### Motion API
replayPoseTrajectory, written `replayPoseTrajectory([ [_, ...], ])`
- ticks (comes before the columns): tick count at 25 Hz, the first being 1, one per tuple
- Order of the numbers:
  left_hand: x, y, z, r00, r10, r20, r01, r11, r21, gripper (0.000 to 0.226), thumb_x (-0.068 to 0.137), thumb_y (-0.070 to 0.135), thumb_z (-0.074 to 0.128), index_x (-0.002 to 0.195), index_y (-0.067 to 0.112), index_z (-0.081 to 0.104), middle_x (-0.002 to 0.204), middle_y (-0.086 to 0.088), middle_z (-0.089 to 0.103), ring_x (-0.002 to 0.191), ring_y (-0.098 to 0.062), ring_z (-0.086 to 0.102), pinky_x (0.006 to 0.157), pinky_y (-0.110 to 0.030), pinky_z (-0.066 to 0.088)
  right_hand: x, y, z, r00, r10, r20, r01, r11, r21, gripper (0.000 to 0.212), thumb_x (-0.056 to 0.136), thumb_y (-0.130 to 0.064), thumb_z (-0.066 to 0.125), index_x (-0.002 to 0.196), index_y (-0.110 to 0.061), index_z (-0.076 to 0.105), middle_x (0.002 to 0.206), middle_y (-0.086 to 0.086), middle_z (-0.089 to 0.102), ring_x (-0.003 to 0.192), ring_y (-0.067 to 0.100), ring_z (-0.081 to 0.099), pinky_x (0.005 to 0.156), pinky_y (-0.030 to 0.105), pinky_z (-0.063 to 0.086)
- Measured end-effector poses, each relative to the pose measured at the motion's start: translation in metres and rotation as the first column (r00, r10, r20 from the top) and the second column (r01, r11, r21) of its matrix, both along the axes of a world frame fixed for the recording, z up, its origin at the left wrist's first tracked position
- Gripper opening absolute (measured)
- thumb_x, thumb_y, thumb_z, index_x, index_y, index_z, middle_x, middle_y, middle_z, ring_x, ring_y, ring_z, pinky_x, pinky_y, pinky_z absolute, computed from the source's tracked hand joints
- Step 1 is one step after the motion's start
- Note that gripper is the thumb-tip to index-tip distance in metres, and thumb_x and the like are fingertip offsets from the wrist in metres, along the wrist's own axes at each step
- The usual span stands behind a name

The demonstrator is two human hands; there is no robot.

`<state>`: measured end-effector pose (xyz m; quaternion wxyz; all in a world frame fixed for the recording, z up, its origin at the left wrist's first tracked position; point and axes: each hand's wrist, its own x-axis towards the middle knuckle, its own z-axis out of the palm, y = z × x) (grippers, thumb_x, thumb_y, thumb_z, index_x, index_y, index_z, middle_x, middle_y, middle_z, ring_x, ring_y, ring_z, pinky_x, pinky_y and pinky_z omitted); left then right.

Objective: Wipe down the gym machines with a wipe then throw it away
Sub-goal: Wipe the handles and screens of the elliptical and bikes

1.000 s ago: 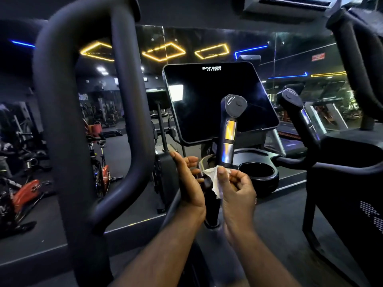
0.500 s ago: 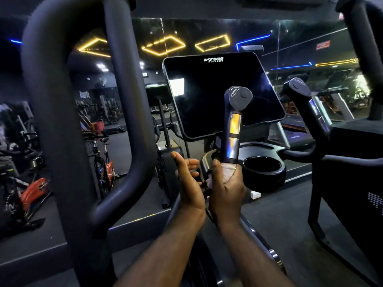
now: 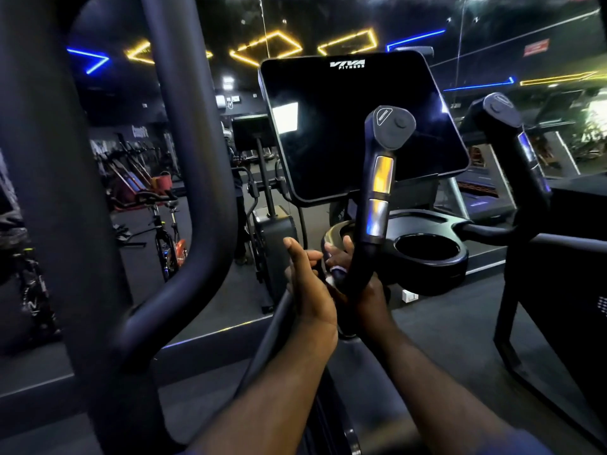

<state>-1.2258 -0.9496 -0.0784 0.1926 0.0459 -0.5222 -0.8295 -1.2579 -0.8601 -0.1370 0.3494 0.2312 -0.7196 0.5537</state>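
Note:
An exercise machine's black inner handle (image 3: pixel 377 205), with shiny metal sensor plates, rises in front of its dark console screen (image 3: pixel 345 126). My right hand (image 3: pixel 372 290) wraps around the handle's lower stem from behind and presses the white wipe (image 3: pixel 335 272) against it. Only a small sliver of the wipe shows between the fingers. My left hand (image 3: pixel 308 290) stays just left of the stem, thumb raised and fingers loosely bent, holding nothing that I can see.
A thick black loop handle (image 3: pixel 184 159) fills the left foreground. A second inner handle (image 3: pixel 512 142) stands at the right, and a round cup holder (image 3: pixel 427 254) sits beside my right hand. The mirror wall ahead reflects spin bikes (image 3: pixel 167 231) and ceiling lights.
My right hand has closed round the stem, and the wipe, plainly visible a second ago, is now almost hidden under it. The view has moved closer and tilted up.

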Motion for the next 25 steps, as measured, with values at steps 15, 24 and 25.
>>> replayPoseTrajectory([
  [15,0.000,-0.005,0.003,0.996,-0.083,0.033,0.084,0.996,-0.022,0.076,0.089,0.079,0.041,0.098,0.006,0.059,0.094,-0.019,0.070,0.076,-0.021,0.070,0.059,-0.026,0.056,0.021,0.002,0.026,0.974,0.198,0.111,-0.195,0.980,-0.040,0.032,0.072,0.011,0.081,0.101,0.004,0.071,0.097,0.000,0.078,0.108,0.013,0.070,0.104,0.035,0.051],
  [24,0.000,0.017,0.059,0.964,-0.265,-0.028,0.261,0.960,-0.104,0.072,0.102,0.071,0.040,0.109,0.004,0.065,0.082,-0.008,0.069,0.070,-0.018,0.063,0.061,-0.027,0.051,0.112,0.021,0.115,0.646,0.752,0.128,-0.356,0.445,-0.822,0.021,0.105,-0.003,0.048,0.108,0.002,0.068,0.082,0.009,0.073,0.058,0.006,0.065,0.055,0.018,0.051],
  [25,0.000,0.019,0.073,0.951,-0.307,-0.031,0.302,0.947,-0.112,0.075,0.101,0.072,0.039,0.114,0.004,0.066,0.093,-0.012,0.073,0.078,-0.024,0.068,0.065,-0.029,0.054,0.109,0.028,0.131,0.645,0.763,0.037,-0.291,0.290,-0.912,0.025,0.109,-0.010,0.044,0.111,0.005,0.064,0.079,0.010,0.070,0.053,0.006,0.065,0.049,0.017,0.051],
])
